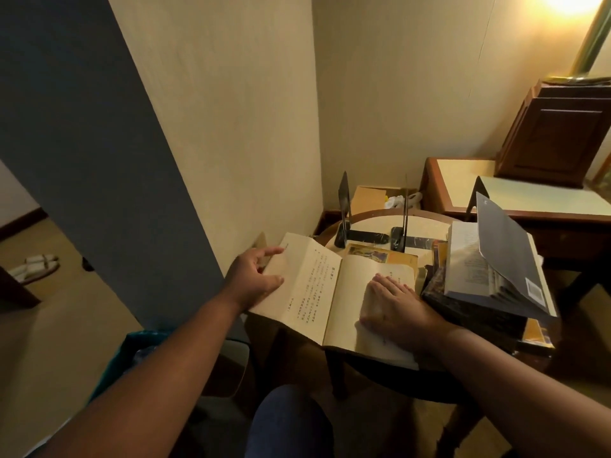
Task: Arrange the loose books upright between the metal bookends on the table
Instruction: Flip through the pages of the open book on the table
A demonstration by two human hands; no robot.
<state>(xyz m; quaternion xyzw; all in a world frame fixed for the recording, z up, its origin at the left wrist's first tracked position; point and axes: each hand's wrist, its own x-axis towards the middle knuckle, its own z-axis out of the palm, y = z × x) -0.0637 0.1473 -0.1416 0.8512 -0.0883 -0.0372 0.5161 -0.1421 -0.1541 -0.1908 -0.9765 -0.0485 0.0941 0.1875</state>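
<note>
The gap between the left bookend [344,206] and the right bookend [404,209] stands free, with bare table [373,222] there. In front of them an open book [317,292] blocks the low approach. To their right a pile of books [479,292] crowds in, seemingly touching the right bookend's base. A wall [264,143] stands close on their left.

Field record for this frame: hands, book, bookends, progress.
left hand: grips left edge of open book
right hand: flat on its right page
bookends: two, upright at far side of table, no book between them
stack of books: right of open book, top one splayed open
progress: nothing shelved yet
</note>
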